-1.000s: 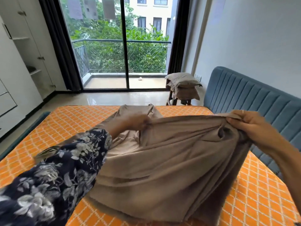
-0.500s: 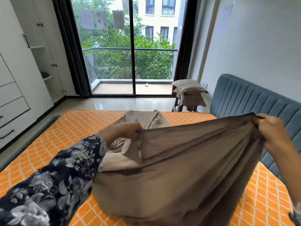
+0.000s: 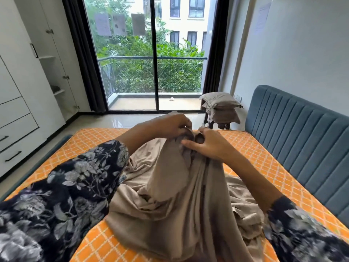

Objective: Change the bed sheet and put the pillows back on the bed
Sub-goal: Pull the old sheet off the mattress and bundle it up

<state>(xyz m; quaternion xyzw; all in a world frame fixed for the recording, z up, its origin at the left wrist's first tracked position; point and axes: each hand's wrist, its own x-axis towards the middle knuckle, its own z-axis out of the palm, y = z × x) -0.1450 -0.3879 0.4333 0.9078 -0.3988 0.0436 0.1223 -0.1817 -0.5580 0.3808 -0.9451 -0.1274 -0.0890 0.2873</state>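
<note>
Both hands grasp the sheet (image 3: 170, 195): the left hand (image 3: 171, 123) has its fingers curled over a bunched edge at the top of the cloth, and the right hand (image 3: 207, 144) pinches the same gathered edge just beside it, thumb laid across the folds. Raised at that point, the taupe sheet hangs down in long folds and its lower part lies piled on the mattress (image 3: 66, 159), which is orange with a white lattice pattern and otherwise uncovered. Floral sleeves (image 3: 75, 186) cover both forearms and hide the near corners of the mattress. A blue padded headboard (image 3: 302, 133) runs along the right side. Beyond the bed, two pillows (image 3: 220, 105) are stacked on a stool beside the glass balcony door (image 3: 156, 53). White wardrobes (image 3: 28, 72) line the left wall.
</note>
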